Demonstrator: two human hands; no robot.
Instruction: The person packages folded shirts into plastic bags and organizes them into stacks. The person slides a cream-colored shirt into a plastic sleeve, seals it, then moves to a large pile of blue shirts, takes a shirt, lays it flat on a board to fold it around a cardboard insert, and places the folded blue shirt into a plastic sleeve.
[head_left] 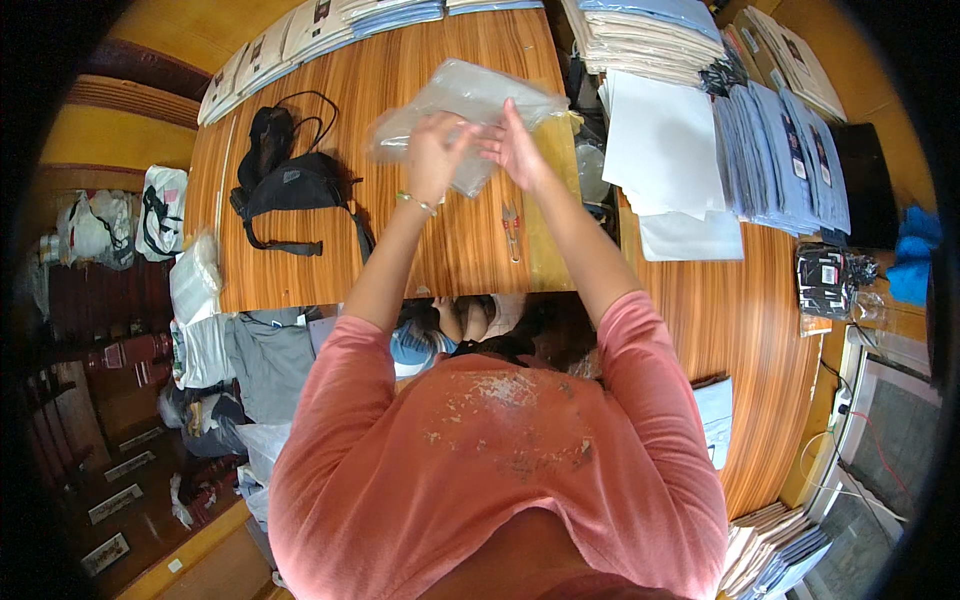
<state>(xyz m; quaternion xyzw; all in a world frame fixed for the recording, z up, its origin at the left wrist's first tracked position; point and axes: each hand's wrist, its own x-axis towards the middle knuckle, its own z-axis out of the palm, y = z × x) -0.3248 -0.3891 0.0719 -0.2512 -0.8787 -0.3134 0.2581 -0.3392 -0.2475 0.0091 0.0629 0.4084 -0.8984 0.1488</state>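
Both of my hands are raised over the wooden table (pixel 460 250) and grip a clear plastic bag (pixel 455 95) between them. My left hand (pixel 433 155) pinches the bag's near edge at the middle. Just to its right, my right hand (pixel 515 148) holds the same edge with fingers stretched upward. The bag looks flat and see-through, spread out away from me above the tabletop. A small pair of red-handled snips (pixel 511 228) lies on the table below my right forearm.
A black strap bag (pixel 290 180) lies at the table's left. White sheets (pixel 665 150) and stacks of folded blue garments (pixel 785 150) cover the right side. More packed stacks (pixel 300 40) line the far edge. Bundles and bags (pixel 200 300) sit on the floor at left.
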